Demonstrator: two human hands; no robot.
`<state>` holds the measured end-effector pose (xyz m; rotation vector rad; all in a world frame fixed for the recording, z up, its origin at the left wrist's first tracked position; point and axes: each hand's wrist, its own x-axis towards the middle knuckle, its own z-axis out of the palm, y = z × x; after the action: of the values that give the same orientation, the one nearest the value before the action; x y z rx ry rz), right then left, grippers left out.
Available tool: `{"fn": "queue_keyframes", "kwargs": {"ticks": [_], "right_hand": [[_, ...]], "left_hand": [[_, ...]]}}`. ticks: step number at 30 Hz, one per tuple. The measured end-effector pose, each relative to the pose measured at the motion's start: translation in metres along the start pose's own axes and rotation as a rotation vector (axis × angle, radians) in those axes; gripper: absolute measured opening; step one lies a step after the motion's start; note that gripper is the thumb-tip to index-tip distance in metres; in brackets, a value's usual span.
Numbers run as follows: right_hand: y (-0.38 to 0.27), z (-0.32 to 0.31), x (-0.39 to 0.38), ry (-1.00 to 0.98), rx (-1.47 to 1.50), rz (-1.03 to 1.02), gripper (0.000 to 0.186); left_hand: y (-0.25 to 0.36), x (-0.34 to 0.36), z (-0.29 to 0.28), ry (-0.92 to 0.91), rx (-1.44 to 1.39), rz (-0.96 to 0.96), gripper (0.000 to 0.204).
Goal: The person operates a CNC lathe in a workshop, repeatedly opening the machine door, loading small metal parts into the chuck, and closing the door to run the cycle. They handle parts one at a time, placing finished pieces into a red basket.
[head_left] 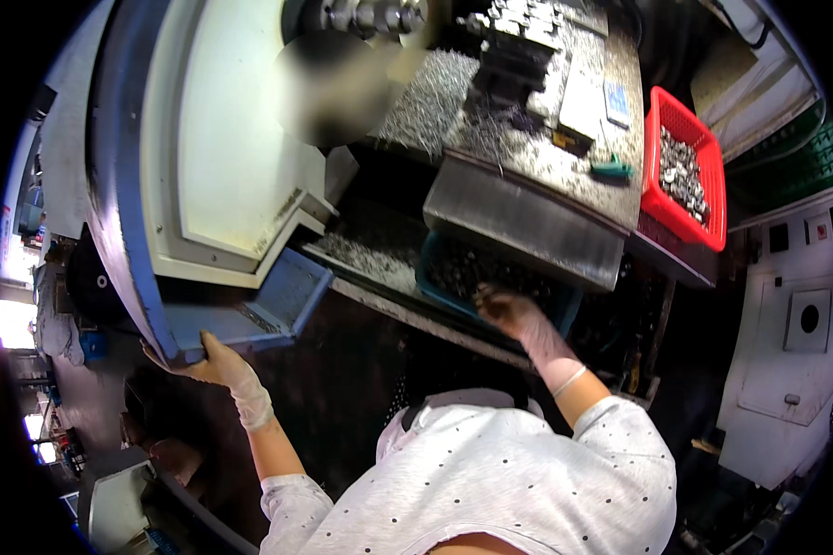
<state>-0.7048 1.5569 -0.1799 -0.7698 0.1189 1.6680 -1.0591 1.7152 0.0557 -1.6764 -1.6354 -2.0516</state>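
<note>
The right hand (504,313) is lowered to the near side of a blue-green bin (571,314), its fingers curled down at the rim; whether they pinch anything cannot be told, as the tips merge with the dark contents. The left hand (215,363) is closed on the lower edge of a blue machine door (125,213), thumb on the inner side and fingers around the outer. The bin lies just beyond the right hand, ahead and slightly left of that wrist, with its long axis running across the view and slanting nearer toward the right, so the right forearm comes in across that length rather than along it. The right hand is clearly the nearer one; the left is well apart from the bin, off to its left, with a dark gap between. Inside the bin, small dark pieces (467,268) lie loose, too dim to tell one from another. A steel-faced ledge (523,222) stands over the bin's far side and hides part of it. Beyond the ledge, a worktop carries a green-handled tool (611,167) and a heap of grey metal shavings (426,102). To its right sits a red basket (694,231) with small metal parts (683,176) in it, and at the far top, above the door's pale panel, is a round metal machine part (370,17).
</note>
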Motion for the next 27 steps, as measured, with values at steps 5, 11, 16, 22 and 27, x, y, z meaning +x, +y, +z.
{"fn": "queue_keyframes", "kwargs": {"ticks": [5,11,16,22,27], "right_hand": [[-0.024,0.239,0.006,-0.355,-0.482,-0.228,0.019],[-0.143,0.368,0.130,0.005,-0.154,-1.060,0.020],[-0.221,0.354,0.242,0.467,-0.206,-1.422,0.027],[-0.209,0.368,0.241,0.829,-0.766,-1.313,0.050],[-0.215,0.343,0.234,0.914,-1.381,-1.317,0.074]], "left_hand": [[-0.005,0.002,-0.002,0.013,0.058,0.027,0.073],[-0.011,0.007,-0.003,0.005,0.121,0.136,0.072],[-0.038,-0.003,-0.008,0.062,0.076,0.078,0.069],[-0.066,-0.016,-0.013,0.081,0.085,0.017,0.060],[-0.072,-0.019,-0.019,-0.078,0.070,-0.007,0.075]]}}
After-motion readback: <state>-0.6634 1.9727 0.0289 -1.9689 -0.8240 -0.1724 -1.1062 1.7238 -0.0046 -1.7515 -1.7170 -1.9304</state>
